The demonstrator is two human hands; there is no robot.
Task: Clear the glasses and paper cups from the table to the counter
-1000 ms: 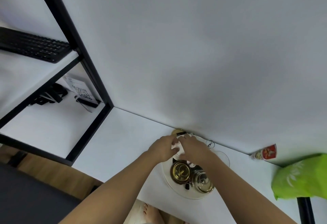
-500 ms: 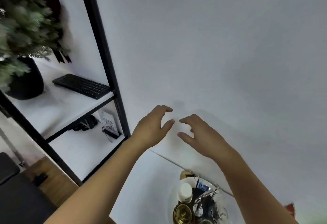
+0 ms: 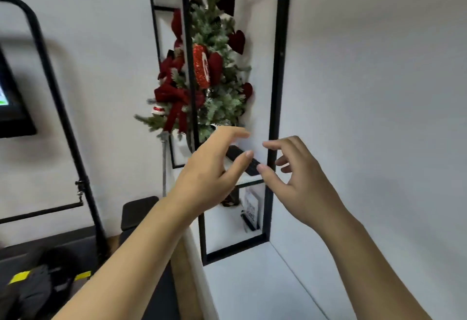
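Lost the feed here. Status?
Left hand and right hand open, holding nothing. No glasses or cups in view. Shelf frame ahead.

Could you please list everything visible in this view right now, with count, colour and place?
Shelf frame: one, black metal, centre, against the white wall.
Decorated tree: one, green with red bows and hearts, on an upper shelf.
Keyboard: one, black, on the shelf behind the hands, partly hidden.
Card with printed code: one, white, propped on the lower shelf.
Counter: one, white, bottom centre.
Screen: one, black-framed, on the left wall, cut off by the edge.
Rounded bar: one, black, left.
Glasses and paper cups: none in view.
Left hand: one, raised, fingers relaxed, holding nothing.
Right hand: one, raised, fingers loosely curled, holding nothing.
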